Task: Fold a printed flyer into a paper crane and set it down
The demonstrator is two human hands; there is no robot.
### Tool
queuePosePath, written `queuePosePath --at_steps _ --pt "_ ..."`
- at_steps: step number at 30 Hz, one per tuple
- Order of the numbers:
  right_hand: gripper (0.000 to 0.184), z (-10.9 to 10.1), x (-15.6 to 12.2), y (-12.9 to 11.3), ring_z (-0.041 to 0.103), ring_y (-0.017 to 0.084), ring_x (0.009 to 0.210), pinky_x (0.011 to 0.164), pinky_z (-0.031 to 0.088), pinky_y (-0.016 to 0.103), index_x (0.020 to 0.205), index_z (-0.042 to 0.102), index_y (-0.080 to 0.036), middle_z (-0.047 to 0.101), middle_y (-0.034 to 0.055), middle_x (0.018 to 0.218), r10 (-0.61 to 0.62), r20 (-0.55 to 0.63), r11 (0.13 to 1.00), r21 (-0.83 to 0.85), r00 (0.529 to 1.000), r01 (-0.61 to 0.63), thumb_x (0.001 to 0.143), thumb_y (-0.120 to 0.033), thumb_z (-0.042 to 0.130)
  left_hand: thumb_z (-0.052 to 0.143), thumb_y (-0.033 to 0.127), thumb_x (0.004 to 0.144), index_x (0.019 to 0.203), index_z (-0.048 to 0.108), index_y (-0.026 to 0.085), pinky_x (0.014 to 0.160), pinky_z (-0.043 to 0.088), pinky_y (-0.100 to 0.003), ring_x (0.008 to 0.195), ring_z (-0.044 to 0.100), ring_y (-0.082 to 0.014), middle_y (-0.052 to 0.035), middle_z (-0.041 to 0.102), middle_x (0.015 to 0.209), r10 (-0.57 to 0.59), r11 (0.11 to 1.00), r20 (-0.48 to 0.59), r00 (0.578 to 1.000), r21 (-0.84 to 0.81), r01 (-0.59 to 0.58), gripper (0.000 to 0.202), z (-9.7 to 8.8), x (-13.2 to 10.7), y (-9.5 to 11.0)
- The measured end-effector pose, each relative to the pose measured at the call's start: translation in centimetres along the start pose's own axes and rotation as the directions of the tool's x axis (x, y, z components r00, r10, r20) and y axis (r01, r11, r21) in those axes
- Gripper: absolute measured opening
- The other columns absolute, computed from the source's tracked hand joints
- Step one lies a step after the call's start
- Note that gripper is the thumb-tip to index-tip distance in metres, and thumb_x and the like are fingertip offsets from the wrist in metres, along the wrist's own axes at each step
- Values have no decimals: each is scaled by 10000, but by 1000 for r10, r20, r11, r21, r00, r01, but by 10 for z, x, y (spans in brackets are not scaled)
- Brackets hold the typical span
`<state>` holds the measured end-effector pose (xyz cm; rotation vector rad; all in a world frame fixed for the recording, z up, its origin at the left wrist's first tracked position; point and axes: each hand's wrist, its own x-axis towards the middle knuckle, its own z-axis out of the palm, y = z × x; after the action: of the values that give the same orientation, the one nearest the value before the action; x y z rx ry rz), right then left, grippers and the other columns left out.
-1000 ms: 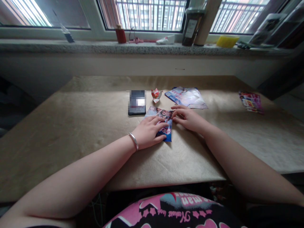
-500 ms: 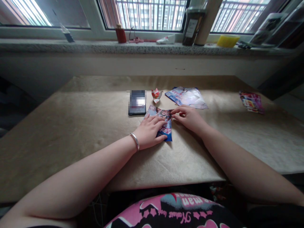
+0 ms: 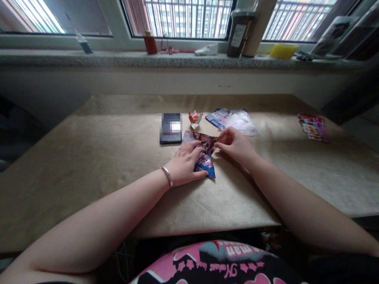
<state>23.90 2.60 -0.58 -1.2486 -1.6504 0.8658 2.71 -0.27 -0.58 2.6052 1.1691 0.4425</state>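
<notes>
A small sheet of printed, glossy paper [image 3: 203, 158], blue and purple with creases, lies on the table in front of me. My left hand [image 3: 186, 161] rests on its left part with the fingers spread, covering some of the print. At the paper's upper right corner, my right hand [image 3: 233, 144] pinches the edge between thumb and fingers, and that corner is drawn out and slightly raised. Just beyond the paper stands a folded red and white paper flower [image 3: 194, 120].
Left of the flower lies a dark phone-like device [image 3: 171, 130], partly pixelated. More printed sheets [image 3: 233, 120] are stacked behind my right hand. A small pile of colourful printed papers [image 3: 314, 127] sits at the far right. Bottles and odds and ends line the stone windowsill [image 3: 118, 59].
My right hand has closed on the paper's upper right corner and pulled it outward and up. The left fingers have bent a little, staying on the paper.
</notes>
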Motion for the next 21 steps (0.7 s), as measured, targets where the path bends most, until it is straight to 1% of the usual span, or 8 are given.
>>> queuePosePath --at_steps 2,4,7,9,13,16,21 --pt "355 0 -1 -3 502 103 525 493 389 242 905 494 -208 538 -62 593 26 2 998 57 1000 -26 645 -294 721 688 477 692 1273 391 172 1127 276 -487 1347 283 -320 -170 300 1421 20 999 -65 998 -25 -22 720 3 0 -3" --pt "367 0 -1 -6 509 106 531 498 388 245 925 521 -194 557 -47 612 64 43 994 88 997 -67 638 -310 719 707 474 679 1338 306 176 1132 271 -486 1373 230 -323 -179 239 1454 50 998 -113 992 -37 -55 828 5 -1 -7" --pt "290 0 -2 -6 520 113 555 510 383 249 789 540 -184 582 -15 636 105 117 990 86 988 -116 631 -352 714 710 487 678 1422 155 176 1138 245 -508 1403 144 -335 -194 146 1497 88 995 -156 984 -30 -94 978 7 -1 -10" --pt "278 -1 -2 -4 500 108 547 500 359 242 706 516 -187 569 -17 615 100 133 993 54 986 -108 636 -375 709 706 506 676 1447 90 170 1144 212 -529 1414 86 -351 -200 100 1514 101 995 -162 982 -3 -103 1042 7 -1 -11" --pt "254 -1 -3 0 453 94 520 487 328 233 673 484 -192 525 -38 580 55 129 998 -22 990 -53 672 -361 675 698 517 680 1465 40 168 1151 157 -547 1419 -13 -370 -179 47 1537 104 994 -149 983 55 -96 1081 8 0 -11" --pt "229 -2 -3 -1 473 101 533 500 348 236 674 471 -195 537 -34 593 53 133 998 -53 990 -46 665 -318 664 699 528 680 1470 15 183 1150 147 -552 1419 -28 -366 -159 65 1544 119 992 -151 981 57 -111 1101 8 1 -11" --pt "223 -2 -6 -6 523 126 560 515 394 247 669 452 -202 564 -23 607 64 186 998 -30 980 -59 641 -292 654 701 569 669 1473 11 189 1149 134 -555 1420 -36 -362 -159 60 1545 142 990 -163 976 48 -136 1126 9 2 -12"
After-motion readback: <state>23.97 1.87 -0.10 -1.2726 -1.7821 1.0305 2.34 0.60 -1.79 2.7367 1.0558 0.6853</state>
